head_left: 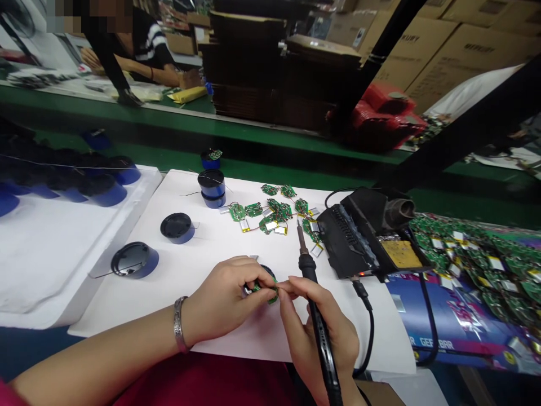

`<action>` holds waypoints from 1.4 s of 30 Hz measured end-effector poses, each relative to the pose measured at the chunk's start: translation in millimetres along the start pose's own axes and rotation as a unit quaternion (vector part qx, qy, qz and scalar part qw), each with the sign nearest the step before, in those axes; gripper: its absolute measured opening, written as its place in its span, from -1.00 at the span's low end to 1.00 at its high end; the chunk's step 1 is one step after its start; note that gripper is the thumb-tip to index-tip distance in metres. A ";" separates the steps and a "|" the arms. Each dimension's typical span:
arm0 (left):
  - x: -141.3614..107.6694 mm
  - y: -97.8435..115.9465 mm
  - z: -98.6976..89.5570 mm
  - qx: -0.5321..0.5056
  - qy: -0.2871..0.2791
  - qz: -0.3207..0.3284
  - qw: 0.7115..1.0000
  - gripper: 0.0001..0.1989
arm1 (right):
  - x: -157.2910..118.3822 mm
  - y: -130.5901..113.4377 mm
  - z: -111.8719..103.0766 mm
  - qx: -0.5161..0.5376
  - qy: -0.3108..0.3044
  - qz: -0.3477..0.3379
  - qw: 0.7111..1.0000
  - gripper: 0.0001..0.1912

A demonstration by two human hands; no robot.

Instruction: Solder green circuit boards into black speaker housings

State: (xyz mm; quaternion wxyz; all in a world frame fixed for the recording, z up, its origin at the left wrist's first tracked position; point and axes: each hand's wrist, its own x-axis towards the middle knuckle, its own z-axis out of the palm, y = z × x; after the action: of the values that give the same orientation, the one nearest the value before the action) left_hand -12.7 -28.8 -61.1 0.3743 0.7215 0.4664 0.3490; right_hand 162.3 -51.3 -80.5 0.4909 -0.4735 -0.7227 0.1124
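Observation:
My left hand (230, 296) is closed on a small green circuit board (273, 295), pinched between thumb and fingers. A dark round part (267, 272) shows just behind those fingertips, mostly hidden. My right hand (323, 324) grips a black soldering iron (307, 265) that slants up and away, its metal tip pointing toward the back. The right thumb and index fingertips also meet at the board's edge; whatever they pinch there is too small to make out. Farther back on the white sheet lie several green boards (253, 210) with small silver battery cells (270, 226) wired to them.
Black-and-blue round cases (135, 260) stand at left, two of them stacked (212, 189). A foam tray (63, 282) holds more. To the right sit a soldering station (350, 237) with a yellow sponge (400, 252), its cable, and a board pile (477, 265). A co-worker (139, 45) sits opposite.

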 end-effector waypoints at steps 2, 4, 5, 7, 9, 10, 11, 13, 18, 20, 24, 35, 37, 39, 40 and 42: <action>1.2 1.7 -1.3 -0.004 -0.013 -0.006 1.000 -0.90 | 0.4 1.4 -1.0 0.024 -0.004 0.027 0.999 -0.75; 1.8 3.1 -2.9 -0.013 -0.032 -0.029 0.999 -0.89 | 0.5 3.7 -2.5 0.047 0.001 0.054 0.997 -0.74; 1.8 3.5 -3.7 -0.017 -0.040 -0.044 0.998 -0.89 | 0.6 4.9 -3.5 0.054 0.007 0.066 0.996 -0.73; 1.6 3.5 -4.7 -0.024 -0.043 -0.067 0.997 -0.88 | 0.8 6.3 -5.7 0.057 0.011 0.077 0.995 -0.72; 1.4 2.9 -4.6 -0.031 -0.043 -0.076 0.996 -0.88 | 1.5 6.0 -7.3 0.054 -0.002 0.076 0.996 -0.72; 1.3 2.6 -4.3 -0.034 -0.043 -0.076 0.996 -0.88 | 2.1 5.3 -7.6 0.053 -0.014 0.072 0.996 -0.73; 1.3 2.4 -3.8 -0.036 -0.044 -0.075 0.996 -0.87 | 2.9 4.3 -7.6 0.055 -0.026 0.066 0.996 -0.73; 1.4 2.1 -3.0 -0.039 -0.044 -0.069 0.996 -0.88 | 4.5 2.7 -6.6 0.059 -0.043 0.053 0.996 -0.73; 1.8 1.1 -2.6 -0.041 -0.043 -0.064 0.996 -0.88 | 5.8 3.5 -3.5 0.072 -0.055 0.047 0.995 -0.72; 1.7 0.4 -2.6 -0.037 -0.046 -0.064 0.996 -0.88 | 4.9 4.8 -2.9 0.077 -0.054 0.053 0.994 -0.73; 0.8 -0.2 -2.0 -0.036 -0.040 -0.056 0.997 -0.88 | 1.7 6.4 -2.0 0.079 -0.048 0.069 0.993 -0.71; -1.0 -1.5 -0.5 -0.067 -0.017 -0.060 0.996 -0.88 | 1.9 6.7 -3.5 0.061 -0.035 0.078 0.994 -0.72; -1.0 -1.9 -0.1 -0.068 -0.017 -0.055 0.996 -0.88 | 1.1 6.5 -3.2 0.065 -0.044 0.078 0.994 -0.71; -1.3 -2.3 0.1 -0.068 -0.017 -0.053 0.996 -0.89 | 0.4 6.6 -2.8 0.070 -0.048 0.082 0.993 -0.72; -1.5 -2.5 0.1 -0.067 -0.018 -0.052 0.996 -0.89 | 0.3 6.7 -2.6 0.071 -0.048 0.083 0.993 -0.71; -2.1 -2.7 -0.2 -0.064 -0.019 -0.052 0.996 -0.89 | 0.4 6.6 -2.5 0.074 -0.048 0.085 0.993 -0.71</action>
State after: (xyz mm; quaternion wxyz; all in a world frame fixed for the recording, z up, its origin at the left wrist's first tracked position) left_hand -14.6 -30.0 -63.6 0.4462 0.6772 0.4725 0.3449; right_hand 168.1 -48.2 -83.2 0.4782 -0.4897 -0.6921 0.2292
